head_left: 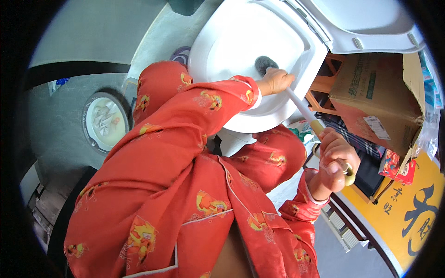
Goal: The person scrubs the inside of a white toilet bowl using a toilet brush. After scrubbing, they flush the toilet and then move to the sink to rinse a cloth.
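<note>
A toilet brush with grey bristles (pixel 265 65) and a long white handle lies slantwise over the bowl of a white toilet (pixel 243 121). My right hand (pixel 336 161) is closed around the end of the handle, where a yellowish grip and a ring show. Close to the brush head, my left hand (pixel 277 81) reaches over the bowl with its fingers curled at the upper handle; the hand hides part of the contact. The toilet seat and lid (pixel 365 38) are raised. Both arms wear red patterned sleeves.
A cardboard box (pixel 372 100) stands right of the toilet on an orange plastic stool (pixel 318 83). Beside them are plaid fabric (pixel 351 133) and a yellow panel (pixel 393 208) bearing writing. At the left stands a round waste bin (pixel 87 128). My knees flank the toilet's front.
</note>
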Demonstrator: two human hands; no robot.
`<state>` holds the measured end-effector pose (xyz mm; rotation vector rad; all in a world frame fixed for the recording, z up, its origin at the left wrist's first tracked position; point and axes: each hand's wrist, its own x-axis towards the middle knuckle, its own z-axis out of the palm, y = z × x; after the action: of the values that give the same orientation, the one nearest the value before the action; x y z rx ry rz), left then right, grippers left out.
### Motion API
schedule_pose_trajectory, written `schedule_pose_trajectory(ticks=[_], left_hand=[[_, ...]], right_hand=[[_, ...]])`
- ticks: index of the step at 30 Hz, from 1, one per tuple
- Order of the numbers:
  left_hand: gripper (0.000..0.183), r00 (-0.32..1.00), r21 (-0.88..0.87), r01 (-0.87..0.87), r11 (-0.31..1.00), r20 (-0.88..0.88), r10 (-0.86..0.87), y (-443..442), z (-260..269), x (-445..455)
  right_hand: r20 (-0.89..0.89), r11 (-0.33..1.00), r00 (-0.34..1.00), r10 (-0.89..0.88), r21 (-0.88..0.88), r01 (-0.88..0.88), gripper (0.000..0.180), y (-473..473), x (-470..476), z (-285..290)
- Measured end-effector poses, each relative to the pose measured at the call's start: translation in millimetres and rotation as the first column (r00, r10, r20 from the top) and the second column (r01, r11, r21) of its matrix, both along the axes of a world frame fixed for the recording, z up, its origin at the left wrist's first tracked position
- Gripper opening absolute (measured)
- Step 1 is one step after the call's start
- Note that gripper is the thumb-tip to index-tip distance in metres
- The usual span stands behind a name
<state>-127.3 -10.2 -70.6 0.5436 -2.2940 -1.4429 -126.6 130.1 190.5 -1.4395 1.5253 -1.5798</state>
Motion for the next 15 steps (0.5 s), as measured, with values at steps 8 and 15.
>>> schedule_pose_trajectory(ticks=[8,15], left_hand=[[0.024,0.855,-0.171,0.436,0.883,0.385,-0.348,-4,24,74],[0.023,0.88,-0.397,0.422,0.815,0.397,-0.262,-51,10,60]], right_hand=[[0.384,0.969,0.912,-0.147,-0.13,0.211,0.018,43,32,-19],[0.471,0.845,0.841,-0.266,-0.307,0.439,0.021,44,49,-102]])
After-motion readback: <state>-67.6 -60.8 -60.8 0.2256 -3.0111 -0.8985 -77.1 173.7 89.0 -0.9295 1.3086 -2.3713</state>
